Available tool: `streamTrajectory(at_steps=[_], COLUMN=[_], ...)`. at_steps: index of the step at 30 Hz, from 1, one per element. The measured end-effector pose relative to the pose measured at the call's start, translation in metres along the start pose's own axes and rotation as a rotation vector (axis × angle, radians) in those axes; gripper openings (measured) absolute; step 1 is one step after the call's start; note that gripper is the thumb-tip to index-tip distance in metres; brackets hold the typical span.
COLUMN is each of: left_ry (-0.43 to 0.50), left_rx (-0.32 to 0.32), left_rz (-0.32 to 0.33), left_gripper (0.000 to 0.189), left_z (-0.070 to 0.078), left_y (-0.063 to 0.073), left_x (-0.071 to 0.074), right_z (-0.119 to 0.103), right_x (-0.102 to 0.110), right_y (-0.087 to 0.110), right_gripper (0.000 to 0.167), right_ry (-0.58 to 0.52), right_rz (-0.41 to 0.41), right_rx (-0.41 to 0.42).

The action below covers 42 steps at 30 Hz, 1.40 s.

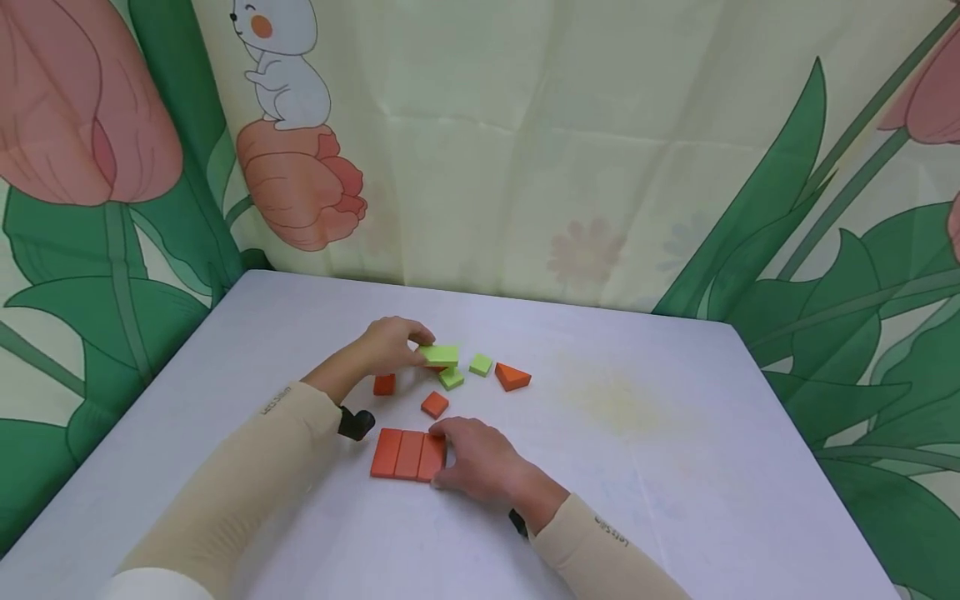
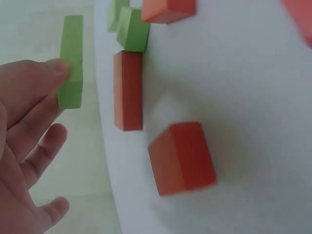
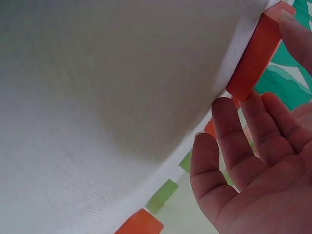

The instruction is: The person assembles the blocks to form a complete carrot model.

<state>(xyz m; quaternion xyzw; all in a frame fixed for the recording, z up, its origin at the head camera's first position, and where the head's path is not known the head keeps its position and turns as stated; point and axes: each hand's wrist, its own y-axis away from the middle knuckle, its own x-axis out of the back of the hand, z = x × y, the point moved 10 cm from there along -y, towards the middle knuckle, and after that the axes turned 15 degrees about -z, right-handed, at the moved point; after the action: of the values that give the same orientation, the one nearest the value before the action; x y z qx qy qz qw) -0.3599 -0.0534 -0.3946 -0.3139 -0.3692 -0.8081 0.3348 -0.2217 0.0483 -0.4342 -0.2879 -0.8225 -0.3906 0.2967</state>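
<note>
My left hand [image 1: 392,343] pinches a light green rectangular block [image 1: 441,356] between thumb and fingers, held up above the table; its other fingers are spread in the left wrist view. Under it, partly covered, lies an orange bar [image 2: 128,91] beside a small green block [image 1: 452,378]. With my right hand [image 1: 483,458], I hold the right end of a flat row of three red-orange blocks [image 1: 408,454] laid side by side. Its thumb is at the near end of the rightmost block [image 3: 256,53] and its fingertips at the far end.
Around the left hand lie a red cube [image 1: 384,384], an orange cube [image 1: 435,405], another green block [image 1: 481,364] and an orange triangular block [image 1: 513,377]. A white cloth covers the table [image 1: 675,467]. A printed curtain [image 1: 480,167] hangs behind its far edge.
</note>
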Motion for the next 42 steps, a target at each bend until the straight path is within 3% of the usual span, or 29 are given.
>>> streamTrajectory(at_steps=[9,19,26,33,42], left_ry=[-0.111,-0.130,-0.112,-0.108,-0.117], left_rx=[-0.053,-0.053,-0.030,-0.032,-0.005], left_rz=[-0.029,-0.038,0.007,-0.010,-0.016], left_gripper=[0.034,0.033,0.030,0.029,0.029], left_z=[-0.015,-0.021,-0.031,-0.036,-0.024], left_y=[0.033,0.043,0.054,0.050,0.040], left_x=[-0.020,-0.034,-0.033,-0.045,-0.051], right_z=[0.004,0.004,0.002,0.001,0.000], right_x=[-0.003,-0.001,-0.002,-0.002,-0.001], right_y=[0.000,0.001,0.000,-0.001,-0.001], right_gripper=[0.061,0.061,0.060,0.061,0.060], right_ry=[0.007,0.008,0.008,0.026,0.019], right_rz=[0.008,0.016,0.016,0.018,0.016], right_rx=[-0.013,-0.010,0.002,0.003,0.003])
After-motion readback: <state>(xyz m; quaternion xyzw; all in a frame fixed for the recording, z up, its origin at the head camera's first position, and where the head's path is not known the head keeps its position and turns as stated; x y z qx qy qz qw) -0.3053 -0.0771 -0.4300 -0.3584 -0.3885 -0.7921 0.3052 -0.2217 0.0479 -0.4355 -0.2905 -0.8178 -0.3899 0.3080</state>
